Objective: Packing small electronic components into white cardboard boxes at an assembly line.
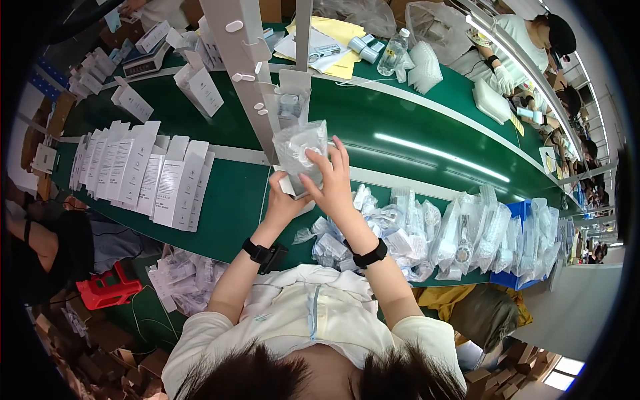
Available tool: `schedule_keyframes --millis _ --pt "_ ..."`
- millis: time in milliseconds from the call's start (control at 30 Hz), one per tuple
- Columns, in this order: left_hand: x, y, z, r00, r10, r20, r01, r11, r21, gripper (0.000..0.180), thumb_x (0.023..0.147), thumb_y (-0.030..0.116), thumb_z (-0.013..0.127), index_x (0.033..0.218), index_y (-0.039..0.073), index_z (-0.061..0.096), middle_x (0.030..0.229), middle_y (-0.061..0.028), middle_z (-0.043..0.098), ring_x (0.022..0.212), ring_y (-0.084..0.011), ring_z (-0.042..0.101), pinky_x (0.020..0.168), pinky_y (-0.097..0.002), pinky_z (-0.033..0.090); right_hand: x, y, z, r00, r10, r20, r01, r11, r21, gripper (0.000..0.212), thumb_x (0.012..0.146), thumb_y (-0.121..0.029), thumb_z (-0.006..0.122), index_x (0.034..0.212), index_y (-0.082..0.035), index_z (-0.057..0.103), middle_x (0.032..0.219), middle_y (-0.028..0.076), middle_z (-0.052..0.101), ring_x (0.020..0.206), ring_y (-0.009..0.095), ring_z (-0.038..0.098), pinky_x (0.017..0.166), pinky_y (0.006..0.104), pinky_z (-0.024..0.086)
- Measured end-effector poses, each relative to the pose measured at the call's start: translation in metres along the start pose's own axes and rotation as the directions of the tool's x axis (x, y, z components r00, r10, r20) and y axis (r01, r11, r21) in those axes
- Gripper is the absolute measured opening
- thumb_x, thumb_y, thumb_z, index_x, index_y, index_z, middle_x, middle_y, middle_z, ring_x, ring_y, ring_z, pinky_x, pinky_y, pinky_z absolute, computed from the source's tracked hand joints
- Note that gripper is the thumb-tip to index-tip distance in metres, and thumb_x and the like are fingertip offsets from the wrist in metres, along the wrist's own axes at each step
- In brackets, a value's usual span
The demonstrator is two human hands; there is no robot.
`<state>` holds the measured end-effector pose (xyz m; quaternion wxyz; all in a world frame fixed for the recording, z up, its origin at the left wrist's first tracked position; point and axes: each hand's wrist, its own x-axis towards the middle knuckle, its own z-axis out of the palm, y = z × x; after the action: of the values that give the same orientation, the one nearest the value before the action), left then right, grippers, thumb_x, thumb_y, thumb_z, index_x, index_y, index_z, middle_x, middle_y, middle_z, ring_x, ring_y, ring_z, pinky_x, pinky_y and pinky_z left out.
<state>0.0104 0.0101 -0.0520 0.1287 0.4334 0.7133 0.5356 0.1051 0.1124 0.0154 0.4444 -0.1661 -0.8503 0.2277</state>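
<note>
My left hand point(285, 201) grips a small white box point(288, 185) from below, over the front table. A clear plastic bag point(300, 143) stands up out of the box's upper side; what lies inside it is blurred by the film. With thumb and index finger, my right hand point(327, 179) holds the bag's near side, its other fingers stretched upward. To the left, several upright white cartons point(175, 190) with raised flaps stand in a row. Clear bags with white and pale blue parts point(393, 233) lie heaped beside my right forearm.
A grey post point(241, 73) rises just beyond my hands, with an open carton point(292, 100) against it. Bubble-wrap pouches point(473, 230) and a blue bin point(520, 212) are at the right. A bottle point(393, 52) stands farther back. A red stool point(110, 288) is lower left. Gloved co-workers sit at the far right.
</note>
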Motion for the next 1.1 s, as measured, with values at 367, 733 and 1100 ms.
schedule_keyframes --millis 367,733,1100 --pt "-0.006 0.031 -0.056 0.975 0.124 0.186 -0.141 0.987 0.082 0.067 0.059 0.009 0.077 0.112 0.009 0.037 0.13 -0.0137 0.035 0.118 -0.0319 0.039 0.089 -0.0353 0.042 -0.081 0.117 -0.051 0.742 0.554 0.378 -0.461 0.831 -0.313 0.038 0.068 -0.007 0.067 0.105 -0.007 0.058 0.11 0.015 0.051 0.108 0.034 0.042 0.09 0.0395 0.037" --pt "0.006 0.033 -0.066 0.996 -0.054 0.072 0.05 0.997 0.054 0.012 0.064 0.003 0.069 0.07 -0.004 0.061 0.091 -0.0147 0.061 0.081 -0.0248 0.061 0.069 -0.0294 0.047 -0.076 0.114 -0.07 0.688 0.585 0.429 -0.724 0.515 0.459 0.016 0.073 0.001 0.062 0.078 -0.004 0.048 0.105 0.009 0.055 0.086 0.016 0.052 0.076 0.0281 0.044" --pt "0.019 0.032 -0.064 0.989 -0.147 -0.006 0.147 0.988 0.036 0.014 0.064 0.005 0.069 0.072 -0.003 0.061 0.077 -0.014 0.063 0.067 -0.0264 0.061 0.062 -0.0289 0.047 0.011 -0.026 -0.028 0.882 -0.355 0.309 0.326 0.934 0.144 0.019 0.07 0.0 0.062 0.087 -0.002 0.055 0.08 0.007 0.055 0.078 0.019 0.054 0.064 0.0249 0.048"
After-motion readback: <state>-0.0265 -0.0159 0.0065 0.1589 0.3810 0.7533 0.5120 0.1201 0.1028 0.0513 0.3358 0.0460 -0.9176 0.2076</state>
